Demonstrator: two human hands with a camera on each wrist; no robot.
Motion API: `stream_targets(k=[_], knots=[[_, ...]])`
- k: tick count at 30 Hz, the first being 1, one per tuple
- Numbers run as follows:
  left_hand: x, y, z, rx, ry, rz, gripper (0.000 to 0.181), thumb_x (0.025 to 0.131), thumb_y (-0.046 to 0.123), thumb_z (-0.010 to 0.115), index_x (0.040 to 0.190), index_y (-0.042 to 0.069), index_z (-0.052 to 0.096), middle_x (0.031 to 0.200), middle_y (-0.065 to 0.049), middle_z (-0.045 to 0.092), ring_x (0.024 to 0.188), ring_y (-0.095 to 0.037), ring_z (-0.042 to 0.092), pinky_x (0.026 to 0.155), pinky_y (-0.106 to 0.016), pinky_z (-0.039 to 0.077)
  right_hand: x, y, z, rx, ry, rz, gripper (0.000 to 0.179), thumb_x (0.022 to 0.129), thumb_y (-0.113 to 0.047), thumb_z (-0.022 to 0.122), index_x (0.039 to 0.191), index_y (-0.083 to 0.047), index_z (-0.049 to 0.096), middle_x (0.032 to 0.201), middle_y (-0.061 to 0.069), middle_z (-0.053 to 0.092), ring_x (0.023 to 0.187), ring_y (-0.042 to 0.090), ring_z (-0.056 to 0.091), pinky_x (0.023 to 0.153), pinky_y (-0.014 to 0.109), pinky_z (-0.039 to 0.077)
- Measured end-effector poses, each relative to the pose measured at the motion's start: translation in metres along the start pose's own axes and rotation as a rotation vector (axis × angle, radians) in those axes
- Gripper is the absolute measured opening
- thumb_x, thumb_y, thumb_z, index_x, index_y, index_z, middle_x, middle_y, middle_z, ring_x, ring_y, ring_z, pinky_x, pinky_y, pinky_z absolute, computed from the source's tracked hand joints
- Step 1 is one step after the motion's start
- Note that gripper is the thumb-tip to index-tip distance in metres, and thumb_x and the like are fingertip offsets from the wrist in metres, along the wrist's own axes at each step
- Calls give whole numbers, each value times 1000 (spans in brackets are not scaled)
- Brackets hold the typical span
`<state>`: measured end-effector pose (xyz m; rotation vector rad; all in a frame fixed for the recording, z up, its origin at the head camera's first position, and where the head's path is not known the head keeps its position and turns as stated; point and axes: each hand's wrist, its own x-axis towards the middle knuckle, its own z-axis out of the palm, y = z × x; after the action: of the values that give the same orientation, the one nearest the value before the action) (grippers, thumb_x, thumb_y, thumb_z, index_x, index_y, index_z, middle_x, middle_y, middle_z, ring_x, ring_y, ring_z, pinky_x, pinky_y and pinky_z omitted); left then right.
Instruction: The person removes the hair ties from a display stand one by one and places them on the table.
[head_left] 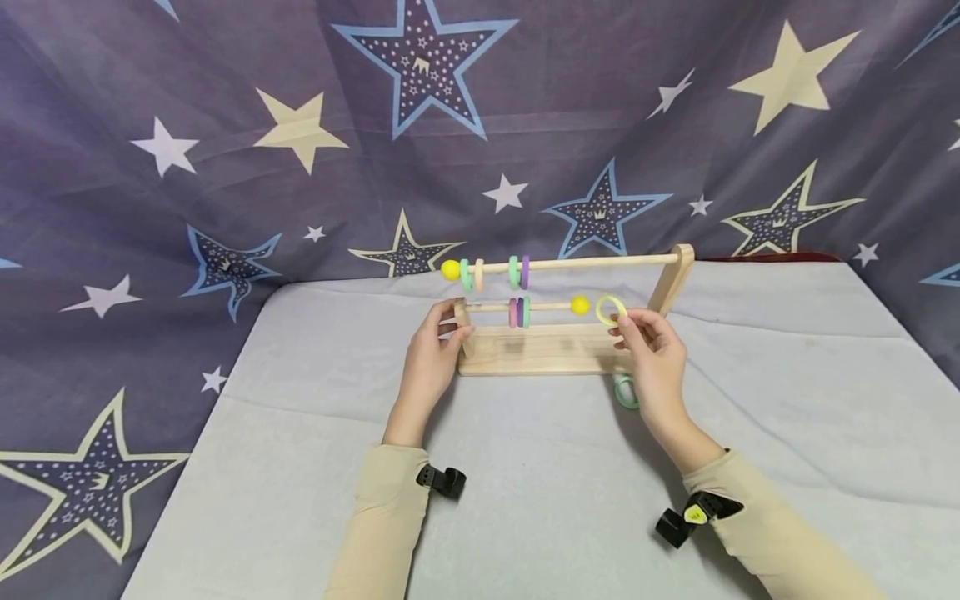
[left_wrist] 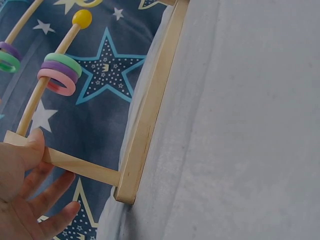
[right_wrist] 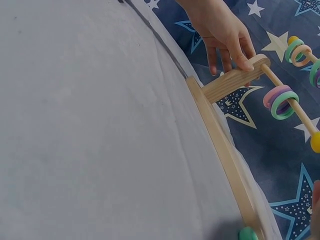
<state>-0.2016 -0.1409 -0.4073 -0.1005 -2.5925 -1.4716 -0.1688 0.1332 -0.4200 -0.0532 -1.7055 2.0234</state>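
Observation:
My left hand holds the left upright of a wooden ring stand, thumb on one side and fingers on the other. My right hand pinches a yellow ring between thumb and fingers. That ring is just right of the yellow ball tipping the lower rod, apart from it. Pink, purple and green rings hang together on the lower rod. The upper rod carries green, peach and purple rings. In the right wrist view, only a sliver of the right hand shows.
A green ring lies by the stand's front right corner, partly behind the right hand. The stand's right upright rises behind that hand. A pale cloth covers the table, and a star-patterned curtain hangs behind.

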Motion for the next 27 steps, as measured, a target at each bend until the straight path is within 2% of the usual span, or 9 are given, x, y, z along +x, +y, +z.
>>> stream_targets(k=[4, 9, 13, 21, 27], knots=[[0, 1, 0, -1, -2, 1, 47, 96, 16, 66, 139, 7, 51, 133, -14, 59, 115, -28, 61, 94, -42, 51, 0, -1, -3, 2, -26, 11, 11, 96, -8, 66, 100, 2, 67, 92, 4, 72, 77, 13, 65, 67, 20, 53], [-1, 1, 0, -7, 0, 4, 47, 96, 17, 66, 139, 7, 51, 133, -13, 59, 115, -28, 61, 94, -42, 51, -1, -4, -7, -23, -65, 39, 8, 95, -7, 66, 99, -1, 67, 94, 7, 72, 79, 13, 65, 67, 21, 53], [0, 0, 0, -6, 1, 7, 48, 96, 19, 66, 140, 7, 51, 133, -13, 59, 115, -27, 61, 94, -42, 51, 0, -6, -11, -61, -110, 63, 11, 95, -7, 66, 101, 2, 65, 92, 3, 71, 79, 13, 65, 67, 22, 52], [0, 0, 0, -13, -5, 0, 46, 97, 19, 66, 139, 8, 51, 133, -13, 59, 115, -27, 61, 94, -42, 51, 6, -13, -23, -179, -250, 78, 16, 96, -9, 66, 102, 5, 64, 87, -8, 72, 79, 7, 65, 68, 19, 52], [0, 0, 0, -16, -4, 7, 47, 96, 18, 66, 140, 8, 51, 133, -13, 59, 115, -27, 61, 94, -42, 51, 10, -17, -32, -288, -373, 48, 20, 95, -6, 66, 104, 11, 63, 87, -6, 70, 79, 3, 64, 73, 15, 52]])
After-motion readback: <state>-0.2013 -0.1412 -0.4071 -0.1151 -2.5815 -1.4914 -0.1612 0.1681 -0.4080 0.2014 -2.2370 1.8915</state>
